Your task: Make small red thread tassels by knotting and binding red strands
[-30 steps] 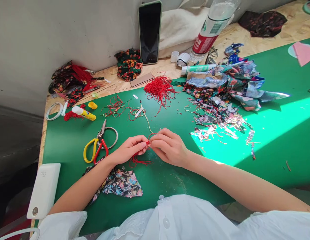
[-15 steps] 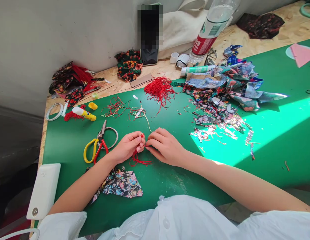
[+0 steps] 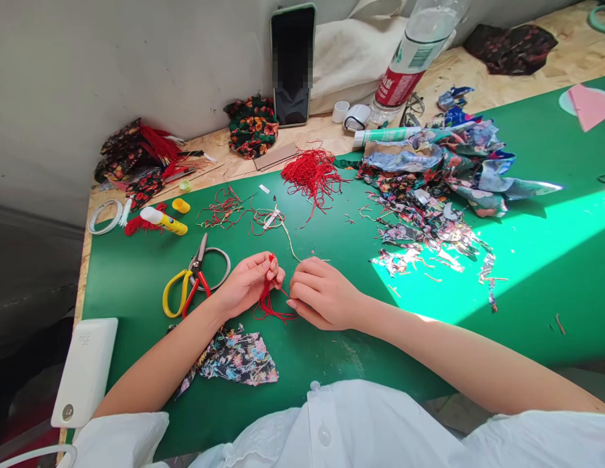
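A small red thread tassel [image 3: 266,302] hangs from my left hand [image 3: 248,281], its top pinched between thumb and fingers and its loose strands resting on the green mat [image 3: 322,364]. My right hand [image 3: 326,296], just to the right, is closed with thumb against fingers on a single red strand that runs across from the tassel. A pale cord [image 3: 289,240] ends near the right knuckles. Scissors [image 3: 198,266] with one yellow and one red handle lie left of my left hand, over a grey ring [image 3: 228,260]. Floral fabric [image 3: 246,357] lies below my left forearm.
A red thread pile [image 3: 313,172] lies behind my hands, a glue stick [image 3: 164,221] to the left. Fabric scraps [image 3: 443,227] spread at the right. A phone [image 3: 291,65] and a bottle [image 3: 400,71] stand at the back; a white power bank [image 3: 85,370] is at the left edge.
My right hand has moved slightly right and down, away from my left, drawing a red strand out between them. The left hand has turned a little, showing more of the tassel.
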Demonstrator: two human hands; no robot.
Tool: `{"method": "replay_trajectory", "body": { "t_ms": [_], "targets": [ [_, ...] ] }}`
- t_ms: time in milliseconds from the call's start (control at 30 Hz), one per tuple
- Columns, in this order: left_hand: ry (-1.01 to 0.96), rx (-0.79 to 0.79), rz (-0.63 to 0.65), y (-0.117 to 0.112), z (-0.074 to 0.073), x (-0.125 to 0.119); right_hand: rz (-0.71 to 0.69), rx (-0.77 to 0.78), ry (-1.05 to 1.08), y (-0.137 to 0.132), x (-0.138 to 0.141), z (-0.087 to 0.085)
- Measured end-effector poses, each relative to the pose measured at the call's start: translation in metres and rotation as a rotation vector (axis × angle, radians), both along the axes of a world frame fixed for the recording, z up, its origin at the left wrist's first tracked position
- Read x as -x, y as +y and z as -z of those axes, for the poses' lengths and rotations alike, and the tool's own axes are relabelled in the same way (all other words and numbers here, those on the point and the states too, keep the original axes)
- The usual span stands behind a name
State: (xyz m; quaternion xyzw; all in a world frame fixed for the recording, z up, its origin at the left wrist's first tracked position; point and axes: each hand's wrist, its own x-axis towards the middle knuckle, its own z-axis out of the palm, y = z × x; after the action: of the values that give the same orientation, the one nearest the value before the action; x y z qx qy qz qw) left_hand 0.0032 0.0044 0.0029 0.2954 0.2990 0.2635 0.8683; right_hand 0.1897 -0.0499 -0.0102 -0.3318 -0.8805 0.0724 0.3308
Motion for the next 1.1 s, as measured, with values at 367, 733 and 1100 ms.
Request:
{"method": "replay_trajectory", "body": {
  "t_ms": [367,733,1100],
  "targets": [
    [-0.029,0.061,0.000,0.001,-0.001,-0.001,-0.094,-0.055,-0.110,0.001,0.001,0.001],
    [0.013,0.059,0.038,0.002,-0.001,0.000,-0.197,-0.164,-0.223,-0.004,0.007,0.014],
    [0.021,0.051,0.049,0.003,-0.002,0.001,-0.340,-0.092,-0.187,-0.004,0.005,0.012]
  ]
}}
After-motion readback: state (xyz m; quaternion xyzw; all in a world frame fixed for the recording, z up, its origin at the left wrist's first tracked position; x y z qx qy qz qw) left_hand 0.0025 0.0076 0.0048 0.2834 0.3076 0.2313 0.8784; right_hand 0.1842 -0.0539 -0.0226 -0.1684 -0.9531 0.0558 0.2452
